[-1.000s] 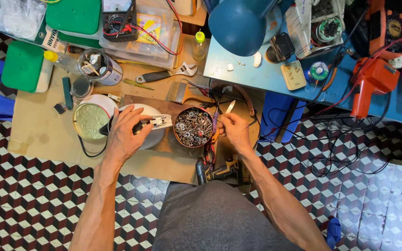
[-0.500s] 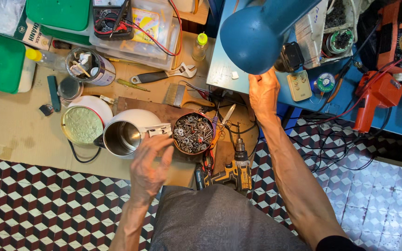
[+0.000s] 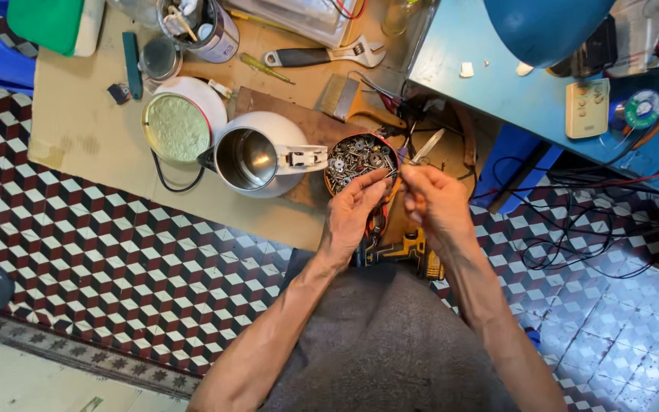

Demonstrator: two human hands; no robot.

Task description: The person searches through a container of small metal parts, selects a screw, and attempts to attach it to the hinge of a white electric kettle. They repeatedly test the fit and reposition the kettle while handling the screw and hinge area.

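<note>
My left hand (image 3: 356, 210) and my right hand (image 3: 436, 202) meet fingertip to fingertip at the near right rim of a round bowl of screws and washers (image 3: 354, 156). In my right hand is a thin silvery tool like tweezers (image 3: 427, 145), its tip pointing up and right. The thumb and fingers of my left hand pinch a small part that is too small to identify. Left of the bowl a white electric kettle (image 3: 257, 156) stands with its lid open and its steel inside showing. A round white piece with a greenish disc (image 3: 177, 126) lies beside it.
The things lie on a cardboard sheet (image 3: 93, 145) over a patterned tile floor. A yellow cordless drill (image 3: 409, 250) lies by my knees. An adjustable wrench (image 3: 322, 55), a screwdriver (image 3: 265, 67), a brush (image 3: 341, 95) and a tin of tools (image 3: 204, 27) lie behind. A blue table (image 3: 497, 95) with a blue lamp (image 3: 543, 27) stands right, above tangled cables (image 3: 573, 229).
My right hand came back down from the blue lamp to the bowl. My left hand moved up from my lap to meet it. The view has moved closer.
</note>
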